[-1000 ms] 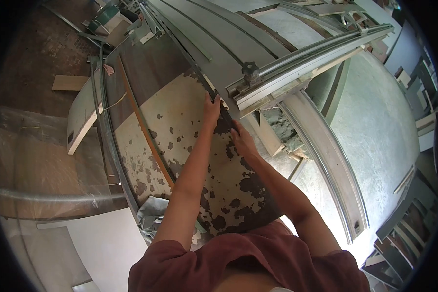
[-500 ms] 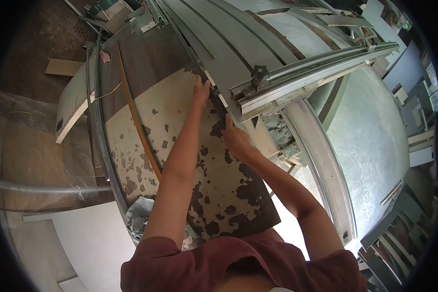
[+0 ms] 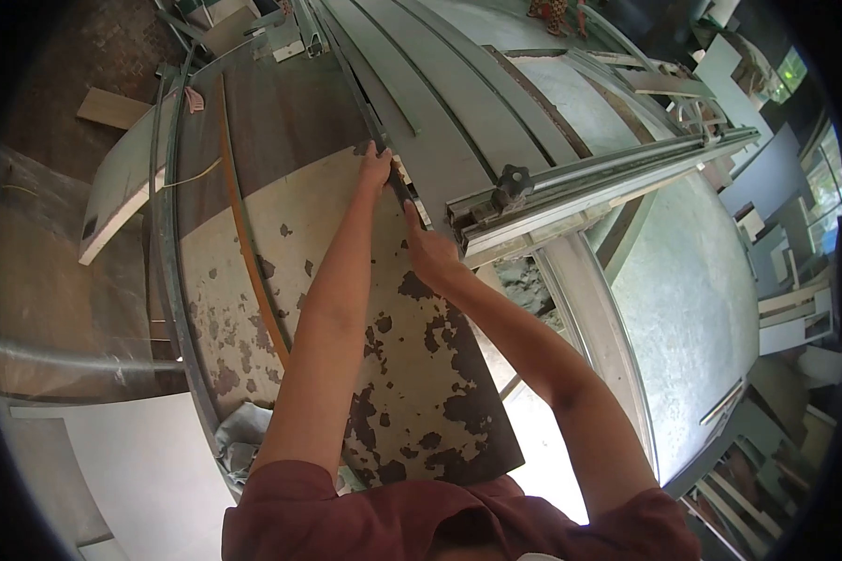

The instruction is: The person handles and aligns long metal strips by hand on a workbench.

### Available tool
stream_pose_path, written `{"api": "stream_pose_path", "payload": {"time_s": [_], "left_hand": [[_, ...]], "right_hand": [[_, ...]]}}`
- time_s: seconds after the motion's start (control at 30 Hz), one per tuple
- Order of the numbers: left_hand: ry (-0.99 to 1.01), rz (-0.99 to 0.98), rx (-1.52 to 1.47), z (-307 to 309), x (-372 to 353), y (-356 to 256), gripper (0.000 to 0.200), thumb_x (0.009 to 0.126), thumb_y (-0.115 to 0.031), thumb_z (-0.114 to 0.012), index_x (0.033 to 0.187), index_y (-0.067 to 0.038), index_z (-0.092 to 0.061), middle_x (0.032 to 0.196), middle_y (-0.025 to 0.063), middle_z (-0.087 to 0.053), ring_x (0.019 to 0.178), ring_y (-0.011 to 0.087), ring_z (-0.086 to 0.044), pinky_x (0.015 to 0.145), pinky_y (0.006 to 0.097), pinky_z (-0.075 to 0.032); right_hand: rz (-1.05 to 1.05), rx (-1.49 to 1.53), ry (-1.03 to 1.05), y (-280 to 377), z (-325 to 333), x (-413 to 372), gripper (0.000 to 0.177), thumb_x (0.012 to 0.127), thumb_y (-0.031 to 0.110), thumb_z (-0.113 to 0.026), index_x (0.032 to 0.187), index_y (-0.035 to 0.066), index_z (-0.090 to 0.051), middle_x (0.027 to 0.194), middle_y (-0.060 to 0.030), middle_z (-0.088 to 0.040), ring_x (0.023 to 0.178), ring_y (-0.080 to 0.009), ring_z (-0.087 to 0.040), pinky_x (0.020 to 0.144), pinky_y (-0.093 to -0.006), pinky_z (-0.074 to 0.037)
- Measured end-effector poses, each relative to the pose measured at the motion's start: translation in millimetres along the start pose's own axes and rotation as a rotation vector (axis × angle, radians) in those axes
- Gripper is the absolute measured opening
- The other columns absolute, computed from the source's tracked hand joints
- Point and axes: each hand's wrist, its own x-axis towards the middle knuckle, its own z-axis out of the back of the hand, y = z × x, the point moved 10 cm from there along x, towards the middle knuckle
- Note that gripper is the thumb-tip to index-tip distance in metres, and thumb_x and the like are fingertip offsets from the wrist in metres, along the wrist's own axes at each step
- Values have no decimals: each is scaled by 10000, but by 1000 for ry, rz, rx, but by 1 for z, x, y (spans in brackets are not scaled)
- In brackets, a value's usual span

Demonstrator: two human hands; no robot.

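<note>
A long, thin dark strip (image 3: 355, 82) runs along the right edge of the worn tabletop (image 3: 309, 215), beside the grey slotted table (image 3: 412, 65). My left hand (image 3: 376, 168) is closed on the strip, fingertips over its top. Just nearer to me, my right hand (image 3: 432, 254) grips the strip's near end, its index finger stretched along it and its other fingers curled, partly hidden. Small pale pieces (image 3: 404, 174) show in the gap right of the strip. The metal fence rail (image 3: 589, 192) with a black knob (image 3: 513, 181) lies close to my right hand.
An orange-brown strip (image 3: 243, 224) lies lengthwise on the worn tabletop. A grey cloth (image 3: 243, 432) hangs at its near left edge. A pale sliding frame (image 3: 601, 313) stands at right. Stacked boards (image 3: 786, 309) line the far right. A person's legs (image 3: 554, 15) show at the top.
Both hands have moved forward, away from me, relative to the fence rail, the right hand slightly closer to the left. The view has shifted, and a person's legs now show at the top.
</note>
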Motion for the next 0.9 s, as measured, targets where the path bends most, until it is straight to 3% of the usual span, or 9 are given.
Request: {"api": "stream_pose_path", "payload": {"time_s": [0.07, 0.27, 0.4, 0.5, 0.57, 0.77, 0.9], "left_hand": [[-53, -27, 76, 5, 2, 1, 636, 852, -314, -498, 1362, -95, -188, 998, 143, -557, 724, 207, -593, 543, 329, -499], [-184, -200, 25, 10, -6, 0, 686, 810, -420, -537, 1325, -55, -272, 1196, 157, -471, 983, 265, -532, 638, 341, -505], [-181, -239, -7, 14, 8, 17, 641, 806, -428, -538, 1275, -28, -360, 1182, 164, -490, 975, 282, -544, 702, 353, -487], [-214, -277, 195, 17, 11, 13, 551, 809, -396, -536, 1197, -14, -456, 1131, 189, -525, 970, 301, -545, 768, 367, -456], [-313, -486, 397, 18, -5, -10, 466, 811, -349, -531, 1128, -8, -516, 1049, 205, -562, 952, 322, -546, 798, 375, -432], [-309, -593, 398, 21, -15, -19, 369, 827, -287, -501, 1129, -78, -536, 972, 176, -592, 901, 326, -560, 761, 385, -437], [-302, -458, 395, 22, -8, -13, 356, 833, -262, -486, 1156, -118, -522, 969, 153, -597, 903, 321, -558, 755, 394, -436]], "right_hand": [[16, -19, -37, 0, 4, 13, 687, 815, 67, -435, 1375, 79, -36, 917, -218, -598, 806, -333, -610, 682, -416, -485], [12, -45, -72, 0, 16, 57, 607, 851, 97, -366, 1374, 102, -58, 936, -236, -585, 837, -354, -595, 718, -430, -472], [10, -71, -87, 0, 13, 87, 580, 871, 97, -317, 1375, 116, -32, 969, -248, -573, 881, -362, -580, 751, -433, -465], [39, -46, -94, 1, 17, 97, 590, 867, 92, -314, 1377, 144, -23, 992, -237, -570, 895, -351, -580, 758, -430, -463], [20, -46, -97, 4, 21, 107, 587, 867, 93, -311, 1377, 157, -29, 995, -235, -571, 898, -354, -577, 760, -432, -461], [16, -122, -94, 7, 31, 142, 548, 895, 166, -306, 1375, 151, -41, 1020, -205, -572, 924, -339, -570, 768, -423, -456], [38, -176, -119, 13, 35, 166, 506, 921, 249, -281, 1366, 108, -86, 1045, -191, -568, 949, -321, -562, 771, -419, -452]]}}
